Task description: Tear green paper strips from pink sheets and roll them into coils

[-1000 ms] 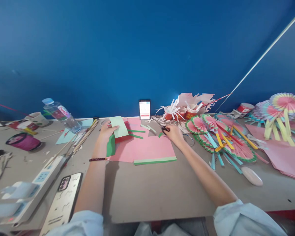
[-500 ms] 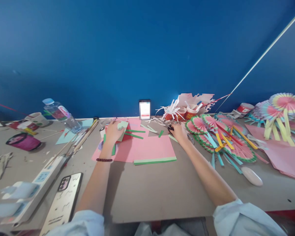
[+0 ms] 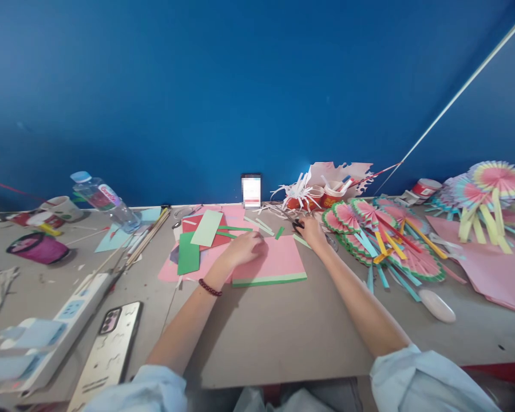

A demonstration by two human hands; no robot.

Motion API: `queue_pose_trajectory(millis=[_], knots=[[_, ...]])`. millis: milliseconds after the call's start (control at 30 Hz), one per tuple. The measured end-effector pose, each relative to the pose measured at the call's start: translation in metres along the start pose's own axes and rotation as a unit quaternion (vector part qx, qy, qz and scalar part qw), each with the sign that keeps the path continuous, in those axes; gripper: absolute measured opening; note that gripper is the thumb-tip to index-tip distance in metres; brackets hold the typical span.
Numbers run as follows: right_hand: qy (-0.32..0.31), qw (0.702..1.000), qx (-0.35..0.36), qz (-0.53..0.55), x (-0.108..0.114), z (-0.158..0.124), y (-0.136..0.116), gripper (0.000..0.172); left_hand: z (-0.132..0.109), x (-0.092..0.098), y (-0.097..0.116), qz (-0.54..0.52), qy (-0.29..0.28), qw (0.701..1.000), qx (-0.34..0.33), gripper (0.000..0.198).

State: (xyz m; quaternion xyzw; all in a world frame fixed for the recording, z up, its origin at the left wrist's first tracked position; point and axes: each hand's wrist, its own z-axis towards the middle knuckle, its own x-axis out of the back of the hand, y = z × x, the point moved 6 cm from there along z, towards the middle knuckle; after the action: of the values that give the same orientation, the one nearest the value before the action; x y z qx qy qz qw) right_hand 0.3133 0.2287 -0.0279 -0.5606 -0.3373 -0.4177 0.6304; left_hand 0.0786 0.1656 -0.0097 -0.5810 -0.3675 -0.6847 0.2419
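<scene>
Paper sheet (image 3: pixel 281 260), pink and rectangular, beneath the left hand (image 3: pixel 246 248)

It lies on the grey surface (image 3: pixel 274 337), probably light, flexible and easily creased; a side edge looks the best grip. The left hand's fingers curl; whether they pinch anything, I cannot tell. The right hand (image 3: pixel 312 230) wraps black-handled scissors (image 3: pixel 298 224). Farther left lies a dark-green paper rectangle (image 3: pixel 189 254); right, pleated pink-and-green paper fans (image 3: pixel 368 216).

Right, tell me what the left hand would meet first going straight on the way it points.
The left hand would probably meet the small green strip, with the right hand on the scissors beyond. The left hand's height over the pink paper is unclear, so it may pass above.
</scene>
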Motion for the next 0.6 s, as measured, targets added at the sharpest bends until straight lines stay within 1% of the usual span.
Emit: queue_pose_trajectory(millis=[67, 133, 200, 267, 333, 467, 600], knots=[[0.009, 1.0, -0.014, 0.017, -0.001, 0.001, 0.004, 0.014, 0.002, -0.006, 0.005, 0.0, -0.012, 1.0, -0.018, 0.023], [0.016, 0.999, -0.018, 0.032, -0.001, 0.001, 0.007, 0.017, 0.002, -0.009, 0.009, 0.0, -0.019, 0.999, -0.031, 0.027], [0.019, 0.999, -0.015, 0.044, -0.001, 0.001, 0.008, 0.013, 0.0, -0.01, 0.014, 0.001, -0.031, 0.999, -0.033, 0.036], [0.017, 0.999, -0.01, 0.05, -0.001, 0.001, 0.008, 0.008, -0.002, -0.009, 0.018, 0.005, -0.054, 0.998, -0.027, 0.049], [0.014, 0.999, -0.005, 0.051, -0.001, 0.002, 0.007, 0.006, -0.004, -0.007, 0.025, 0.012, -0.074, 0.997, -0.024, 0.054], [0.003, 0.999, 0.004, 0.046, 0.0, 0.003, 0.005, 0.007, -0.007, -0.002, 0.041, 0.032, -0.081, 0.996, 0.004, 0.053], [-0.017, 0.999, 0.017, 0.031, 0.002, 0.0, -0.001, 0.008, -0.012, -0.001, 0.055, 0.049, -0.088, 0.995, 0.022, 0.039]])
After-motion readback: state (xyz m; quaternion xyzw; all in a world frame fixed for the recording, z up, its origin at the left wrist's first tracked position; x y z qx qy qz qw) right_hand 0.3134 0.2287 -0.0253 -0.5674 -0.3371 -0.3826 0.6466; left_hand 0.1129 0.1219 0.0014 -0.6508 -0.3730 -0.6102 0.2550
